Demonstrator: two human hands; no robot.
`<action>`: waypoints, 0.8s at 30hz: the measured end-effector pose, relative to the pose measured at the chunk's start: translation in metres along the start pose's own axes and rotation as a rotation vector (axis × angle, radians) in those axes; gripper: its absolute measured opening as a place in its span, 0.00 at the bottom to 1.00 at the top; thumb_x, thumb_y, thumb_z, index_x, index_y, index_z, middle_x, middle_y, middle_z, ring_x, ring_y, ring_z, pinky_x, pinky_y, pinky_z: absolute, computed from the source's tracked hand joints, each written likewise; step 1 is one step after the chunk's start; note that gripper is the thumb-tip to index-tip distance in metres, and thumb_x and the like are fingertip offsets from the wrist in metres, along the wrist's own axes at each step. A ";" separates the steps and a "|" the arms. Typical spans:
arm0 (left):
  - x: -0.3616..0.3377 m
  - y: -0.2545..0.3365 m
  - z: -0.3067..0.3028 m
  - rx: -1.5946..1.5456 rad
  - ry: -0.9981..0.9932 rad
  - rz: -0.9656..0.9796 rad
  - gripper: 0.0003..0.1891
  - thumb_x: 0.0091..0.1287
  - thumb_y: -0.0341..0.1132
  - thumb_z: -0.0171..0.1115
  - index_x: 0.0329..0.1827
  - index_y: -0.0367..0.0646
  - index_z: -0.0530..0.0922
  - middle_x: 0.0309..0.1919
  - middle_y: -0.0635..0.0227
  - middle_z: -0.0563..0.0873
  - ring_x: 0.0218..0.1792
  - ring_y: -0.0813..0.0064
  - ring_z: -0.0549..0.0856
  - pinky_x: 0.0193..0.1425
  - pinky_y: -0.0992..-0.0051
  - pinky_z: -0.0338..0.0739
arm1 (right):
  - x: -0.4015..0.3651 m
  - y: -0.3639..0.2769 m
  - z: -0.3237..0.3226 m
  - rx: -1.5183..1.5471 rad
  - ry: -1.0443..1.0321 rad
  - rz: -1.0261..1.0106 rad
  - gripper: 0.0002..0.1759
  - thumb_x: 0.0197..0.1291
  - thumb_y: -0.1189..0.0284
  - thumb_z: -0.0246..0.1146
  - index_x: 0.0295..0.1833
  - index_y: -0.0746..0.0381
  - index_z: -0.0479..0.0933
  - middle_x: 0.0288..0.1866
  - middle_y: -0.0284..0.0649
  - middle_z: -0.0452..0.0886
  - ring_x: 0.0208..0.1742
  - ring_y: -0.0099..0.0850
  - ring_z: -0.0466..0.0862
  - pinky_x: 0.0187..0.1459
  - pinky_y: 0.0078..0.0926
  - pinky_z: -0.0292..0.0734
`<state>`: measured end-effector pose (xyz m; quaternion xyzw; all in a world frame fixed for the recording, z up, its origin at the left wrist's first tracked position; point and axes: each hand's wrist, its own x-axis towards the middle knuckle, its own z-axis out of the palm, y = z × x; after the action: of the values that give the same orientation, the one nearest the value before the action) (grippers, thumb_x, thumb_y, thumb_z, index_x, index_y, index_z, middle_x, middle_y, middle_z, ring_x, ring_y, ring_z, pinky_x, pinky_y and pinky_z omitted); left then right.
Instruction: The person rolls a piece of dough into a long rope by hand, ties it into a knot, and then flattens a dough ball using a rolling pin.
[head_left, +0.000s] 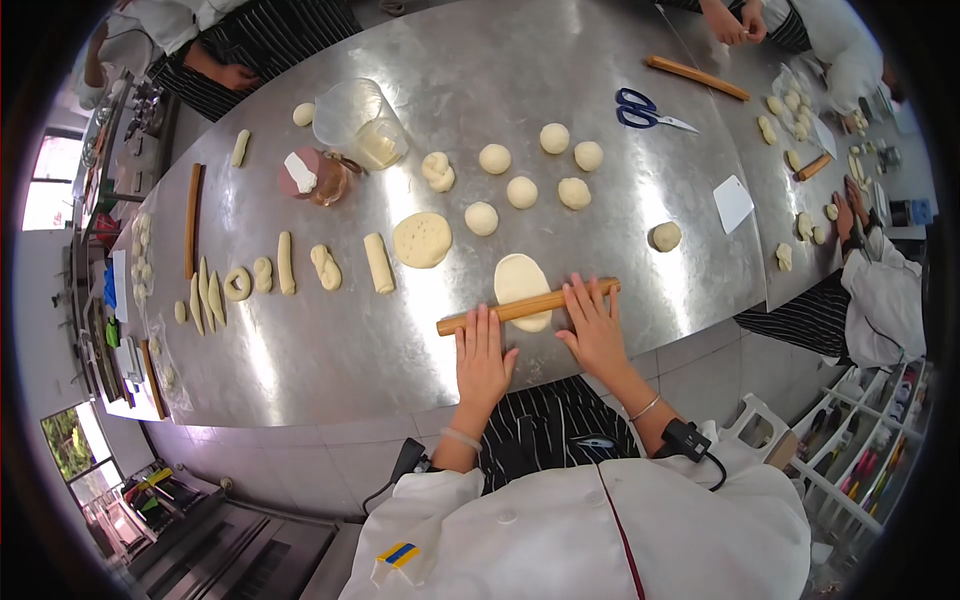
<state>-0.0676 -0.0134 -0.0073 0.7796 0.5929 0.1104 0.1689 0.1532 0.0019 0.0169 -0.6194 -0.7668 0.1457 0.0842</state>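
Note:
A wooden rolling pin [540, 304] lies slightly slanted across a flattened oval of pale dough [520, 275], which shows above and below it. My left hand [482, 366] rests with its straight fingers on the pin's left part. Over on the right part, the fingers of my right hand [598, 338] are stretched flat over the wood. Neither hand wraps around the pin. Beyond the pin sit several round dough balls [521, 192] and a wide dough disc [422, 240]. A short dough roll [379, 263] lies to the left.
Shaped dough pieces, including a ring [237, 284], line the steel table [340, 370] at left. A plastic jug [350, 110], blue-handled scissors [650, 112], a white scraper [733, 205] and a single dough ball [665, 237] stand farther off. Other people work around the table.

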 end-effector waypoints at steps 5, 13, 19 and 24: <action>0.030 -0.004 -0.014 -0.017 -0.034 -0.005 0.43 0.63 0.51 0.60 0.76 0.33 0.56 0.76 0.50 0.57 0.78 0.51 0.52 0.78 0.49 0.44 | 0.029 0.001 -0.007 -0.059 -0.004 -0.005 0.47 0.55 0.48 0.62 0.76 0.59 0.59 0.79 0.41 0.56 0.79 0.46 0.54 0.74 0.60 0.45; 0.074 -0.011 -0.025 0.033 0.028 -0.004 0.45 0.64 0.54 0.59 0.76 0.34 0.55 0.77 0.52 0.55 0.79 0.51 0.49 0.79 0.48 0.40 | 0.084 0.005 -0.005 -0.097 0.089 0.011 0.43 0.55 0.48 0.64 0.75 0.53 0.62 0.80 0.38 0.54 0.79 0.49 0.51 0.71 0.67 0.45; 0.100 -0.012 -0.032 0.093 0.053 -0.046 0.43 0.63 0.56 0.60 0.76 0.40 0.58 0.77 0.55 0.57 0.79 0.54 0.50 0.78 0.46 0.38 | 0.118 0.005 -0.011 -0.148 0.146 -0.014 0.41 0.56 0.49 0.64 0.75 0.47 0.63 0.80 0.38 0.53 0.80 0.49 0.49 0.72 0.67 0.44; 0.128 -0.023 -0.033 0.116 0.106 -0.041 0.40 0.63 0.55 0.61 0.76 0.46 0.62 0.77 0.56 0.57 0.79 0.53 0.49 0.78 0.44 0.36 | 0.151 0.010 -0.007 -0.101 0.192 -0.046 0.42 0.56 0.47 0.63 0.75 0.46 0.62 0.81 0.38 0.53 0.81 0.48 0.48 0.73 0.65 0.42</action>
<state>-0.0655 0.1199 0.0107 0.7687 0.6224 0.1134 0.0939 0.1313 0.1520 0.0128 -0.6162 -0.7756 0.0447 0.1295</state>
